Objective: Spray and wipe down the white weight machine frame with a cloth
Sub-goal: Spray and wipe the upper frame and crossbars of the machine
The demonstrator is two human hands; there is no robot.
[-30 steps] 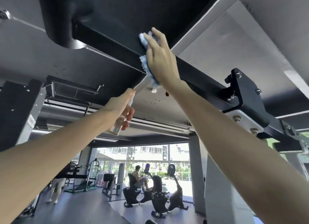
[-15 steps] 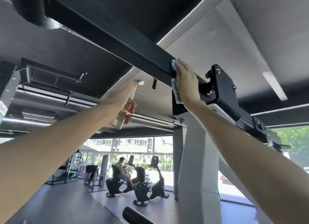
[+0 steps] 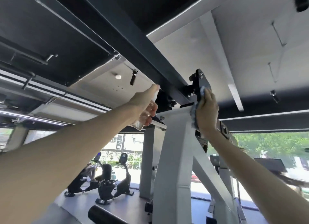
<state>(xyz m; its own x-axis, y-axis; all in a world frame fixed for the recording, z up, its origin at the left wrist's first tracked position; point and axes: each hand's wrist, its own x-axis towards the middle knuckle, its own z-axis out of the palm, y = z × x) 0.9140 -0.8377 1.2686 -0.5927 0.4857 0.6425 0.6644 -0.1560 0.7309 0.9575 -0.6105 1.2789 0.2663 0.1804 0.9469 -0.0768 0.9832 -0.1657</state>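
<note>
At the head of the white frame, overhead: right hand, fingers flat, presses the blue cloth onto the black bracket — likely scrubbing the joint. Left hand curls round the spray bottle, nozzle up — held ready alongside.

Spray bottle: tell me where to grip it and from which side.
Take the spray bottle round its slim cylindrical body, from behind, as the left hand does: the bottle tilts up toward the beam, so the forefinger lands on its top.
</note>
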